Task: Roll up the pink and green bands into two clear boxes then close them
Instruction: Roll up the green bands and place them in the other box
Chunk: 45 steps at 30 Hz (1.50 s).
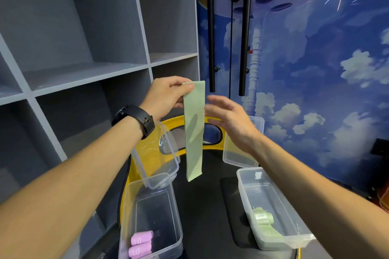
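Head | left hand [168, 94] pinches green band [194, 132] top edge — hanging free

We can read no text for certain anywhere in this view. The one thing that bears lettering is a small pale label [261, 216] on the rolled green band [265, 219] lying in the clear box [273, 208] at the near right; we see a short row of dark marks on it, but they are too small and blurred for us to make out. The pink rolls [140, 244] in the near left box [150, 223] show faint embossed marks that we cannot read either. We find no readable letters or numbers on the black watch [134, 119] at the left wrist.
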Motion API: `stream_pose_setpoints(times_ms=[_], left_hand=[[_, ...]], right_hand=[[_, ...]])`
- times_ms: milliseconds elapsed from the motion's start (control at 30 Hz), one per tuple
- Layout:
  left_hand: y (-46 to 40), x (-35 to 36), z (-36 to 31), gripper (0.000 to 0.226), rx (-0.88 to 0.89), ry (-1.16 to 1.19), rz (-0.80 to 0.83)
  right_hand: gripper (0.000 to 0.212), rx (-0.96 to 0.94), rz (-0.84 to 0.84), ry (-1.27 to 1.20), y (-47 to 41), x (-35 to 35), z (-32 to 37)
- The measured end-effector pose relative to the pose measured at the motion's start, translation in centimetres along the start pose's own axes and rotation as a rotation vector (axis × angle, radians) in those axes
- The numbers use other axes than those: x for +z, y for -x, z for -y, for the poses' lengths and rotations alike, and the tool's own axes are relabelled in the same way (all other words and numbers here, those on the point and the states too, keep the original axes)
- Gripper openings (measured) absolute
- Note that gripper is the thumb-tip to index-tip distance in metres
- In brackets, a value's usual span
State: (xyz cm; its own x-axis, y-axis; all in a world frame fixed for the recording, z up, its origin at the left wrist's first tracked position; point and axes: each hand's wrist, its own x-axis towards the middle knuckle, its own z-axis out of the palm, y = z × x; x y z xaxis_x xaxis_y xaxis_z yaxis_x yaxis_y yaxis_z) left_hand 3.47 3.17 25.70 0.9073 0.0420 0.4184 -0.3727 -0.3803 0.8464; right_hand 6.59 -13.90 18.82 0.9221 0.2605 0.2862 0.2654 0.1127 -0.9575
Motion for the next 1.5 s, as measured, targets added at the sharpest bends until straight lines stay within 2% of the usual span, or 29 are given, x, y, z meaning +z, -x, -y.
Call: stream_pose_setpoints(times_ms=[133, 367, 533, 667, 1100, 1233, 1500], left_hand=[[0.7, 0.4, 1.0, 0.016, -0.03, 0.019, 0.027], [1.3, 0.7, 1.9, 0.017, -0.025, -0.036, 0.076], [1.9, 0.8, 2.3, 0.025, -0.049, 0.008, 0.117], [2.9, 1.4, 3.3, 0.021, -0.059, 0.063, 0.097], [7.0, 4.7, 10.3, 0.018, -0.227, 0.252, 0.076], [8.1, 5.5, 13.1, 0.019, -0.264, 0.248, 0.067], [9.2, 6.8, 17.6, 0.018, -0.281, 0.183, 0.028]], right_hand=[[0.031, -0.075, 0.019, 0.026, -0.9, 0.5, 2.4], [0.014, -0.083, -0.053, 0.066, -0.4, 0.4, 1.8], [0.011, -0.079, -0.062, 0.071, 0.0, 0.0, 1.7], [0.005, -0.058, -0.055, 0.083, 0.6, -0.2, 1.1], [0.006, 0.099, -0.022, -0.016, 3.6, -0.2, -5.8], [0.013, 0.149, -0.04, -0.036, 4.2, 0.0, -8.7], [0.007, 0.172, -0.064, 0.001, 4.4, 0.0, -13.7]])
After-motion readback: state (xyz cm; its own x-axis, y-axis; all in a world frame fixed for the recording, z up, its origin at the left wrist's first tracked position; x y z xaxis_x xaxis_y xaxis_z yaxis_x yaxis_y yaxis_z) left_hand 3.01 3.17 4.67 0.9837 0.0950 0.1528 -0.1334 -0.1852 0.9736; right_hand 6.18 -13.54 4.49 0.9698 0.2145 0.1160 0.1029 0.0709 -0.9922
